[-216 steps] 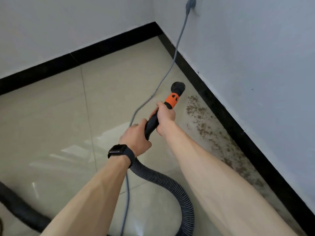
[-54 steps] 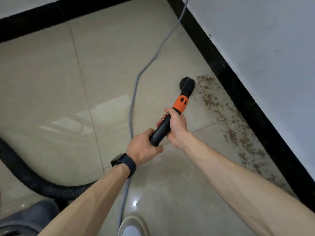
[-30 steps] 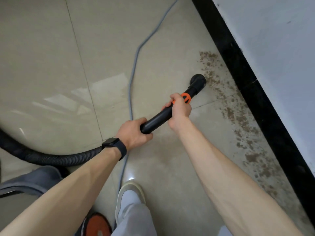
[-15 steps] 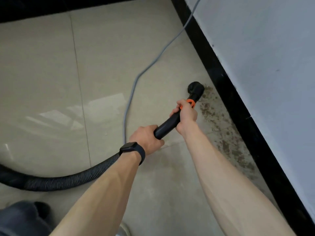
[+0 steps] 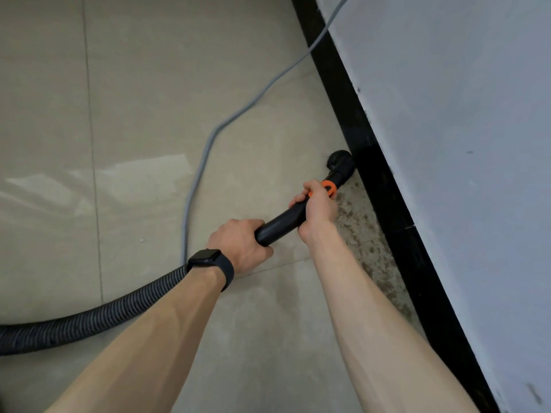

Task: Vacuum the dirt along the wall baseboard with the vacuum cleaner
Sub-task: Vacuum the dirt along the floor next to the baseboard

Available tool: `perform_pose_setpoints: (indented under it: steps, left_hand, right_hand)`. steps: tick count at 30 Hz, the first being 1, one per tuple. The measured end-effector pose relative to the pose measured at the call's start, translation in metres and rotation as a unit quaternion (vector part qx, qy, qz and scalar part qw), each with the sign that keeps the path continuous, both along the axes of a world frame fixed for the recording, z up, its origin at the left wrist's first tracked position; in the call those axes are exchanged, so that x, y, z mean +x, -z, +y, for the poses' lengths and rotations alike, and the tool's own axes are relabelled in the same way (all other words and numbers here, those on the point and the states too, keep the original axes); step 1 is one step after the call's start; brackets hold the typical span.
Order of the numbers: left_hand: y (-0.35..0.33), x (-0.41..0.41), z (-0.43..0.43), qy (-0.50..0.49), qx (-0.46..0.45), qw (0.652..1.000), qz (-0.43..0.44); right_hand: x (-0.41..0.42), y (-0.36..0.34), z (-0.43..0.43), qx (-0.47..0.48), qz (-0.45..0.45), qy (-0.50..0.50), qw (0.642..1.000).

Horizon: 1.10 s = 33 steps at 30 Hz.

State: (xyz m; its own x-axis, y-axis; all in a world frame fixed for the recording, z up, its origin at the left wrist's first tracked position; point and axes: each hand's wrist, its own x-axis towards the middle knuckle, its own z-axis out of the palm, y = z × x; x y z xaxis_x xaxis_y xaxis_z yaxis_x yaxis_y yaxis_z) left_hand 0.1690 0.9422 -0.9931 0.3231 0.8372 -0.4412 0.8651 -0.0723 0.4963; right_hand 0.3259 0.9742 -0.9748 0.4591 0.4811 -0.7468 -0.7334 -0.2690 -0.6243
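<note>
Left hand [image 5: 238, 242] and right hand [image 5: 317, 204] grip the pipe [image 5: 280, 226] as its tip [image 5: 340, 162] now reaches the baseboard [image 5: 387, 204], ready for the dirt [image 5: 366, 242].

Beige tiled floor [image 5: 134, 114] carries brown dirt [image 5: 366, 234] beside the baseboard [image 5: 384, 204], a grey cable [image 5: 206, 150] and ribbed hose [image 5: 104, 315]

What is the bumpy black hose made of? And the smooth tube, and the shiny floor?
The hose looks like flexible plastic or rubber: ribbed rings, bending in a curve, dull finish. The tube seems hard plastic, smooth with a soft sheen. The floor looks like glazed ceramic or polished stone tile: smooth beige slabs, thin joint lines, glossy reflections.
</note>
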Motion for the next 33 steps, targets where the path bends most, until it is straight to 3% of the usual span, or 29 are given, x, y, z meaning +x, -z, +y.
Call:
perform_pose_setpoints:
  steps: [9,21,28,33]
  left_hand:
    - [0.002,0.014,0.007,-0.003,-0.009,1.000,-0.014]
    - [-0.017,-0.023,-0.004,-0.068,-0.063,0.993,-0.070]
    - [-0.029,-0.032,-0.017,-0.038,-0.027,0.999,-0.026]
    - [-0.044,-0.043,-0.016,0.027,0.015,0.998,0.054]
  right_hand:
    - [0.014,0.004,0.006,0.001,-0.026,0.014,1.000]
    - [-0.024,0.003,0.015,0.023,-0.029,-0.061,0.997]
    - [-0.029,-0.003,-0.003,0.042,0.025,-0.068,0.996]
    - [-0.031,-0.012,-0.023,0.059,0.089,-0.049,0.993]
